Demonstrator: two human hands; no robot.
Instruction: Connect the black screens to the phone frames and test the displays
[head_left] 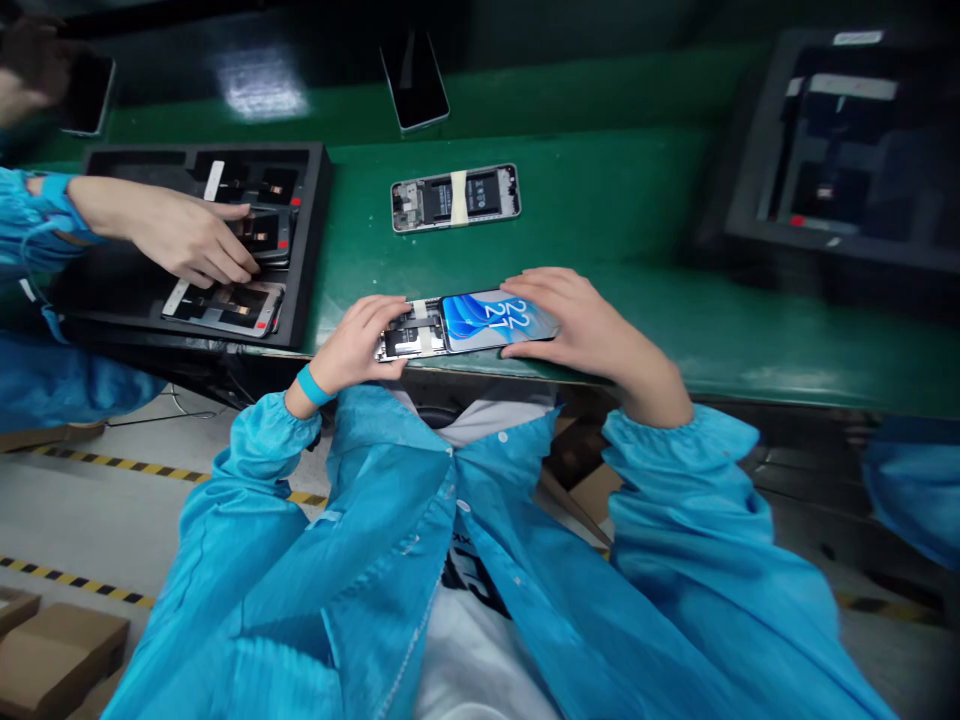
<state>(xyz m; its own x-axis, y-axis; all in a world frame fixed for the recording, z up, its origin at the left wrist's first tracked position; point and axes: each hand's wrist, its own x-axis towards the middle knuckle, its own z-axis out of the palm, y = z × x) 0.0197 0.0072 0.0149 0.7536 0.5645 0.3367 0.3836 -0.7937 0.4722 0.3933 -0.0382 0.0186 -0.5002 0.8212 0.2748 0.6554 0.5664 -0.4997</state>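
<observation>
The left hand curls around the long edges of an uncovered phone chassis; the right hand pinches the right end of a lit display reading "22" and "21" sideways. Both lie at the near edge of the bench, apparently steadied from opposite ends. Behind, pale tape presumably secures a battery whose print is illegible.

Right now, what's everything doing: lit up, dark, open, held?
Phone screen: lit blue, held by right hand
Nearer phone body: open, held by left hand
Farther phone body: open, battery taped
Middle far phone: screen dark
Far-left phone: screen dark
Left black tray: holding display panels
Right black tray: loaded, contents blurred
Co-worker's hand: over left tray
</observation>
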